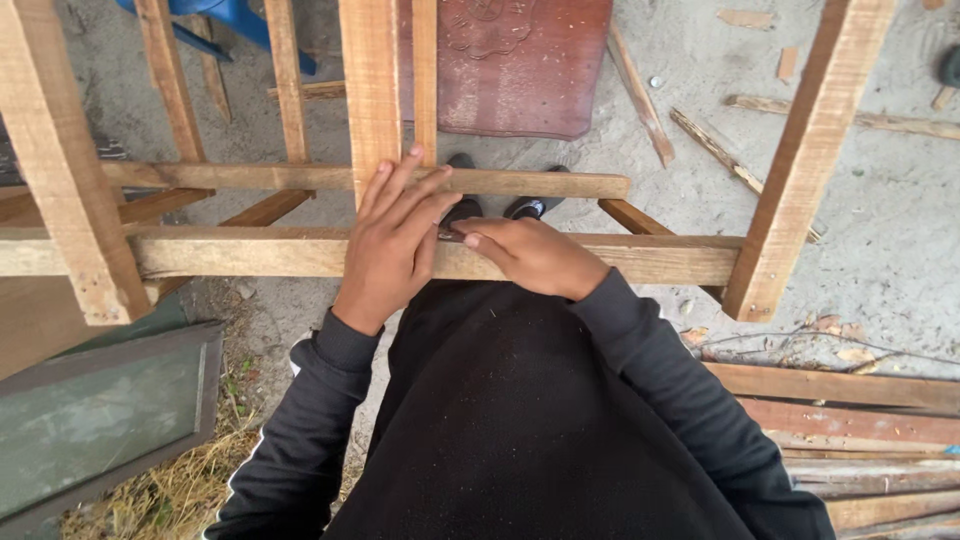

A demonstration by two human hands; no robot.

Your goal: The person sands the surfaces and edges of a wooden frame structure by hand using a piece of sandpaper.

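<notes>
My left hand (392,238) lies flat with fingers spread on a wooden frame (250,252), pressing where an upright post (370,90) meets the horizontal rail. Right beside it, my right hand (535,256) rests on the same rail, its fingers pinched on a small thin dark object (447,236), too small to identify. A thinner wooden slat (540,183) runs just beyond both hands. My dark sleeves and dark clothing fill the lower middle of the view.
More frame posts rise at the left (60,170) and right (800,170). A carved reddish-brown panel (515,65) lies on the sandy ground ahead. A grey-green panel (95,425) sits lower left; stacked planks (850,430) lower right. Wood scraps litter the sand.
</notes>
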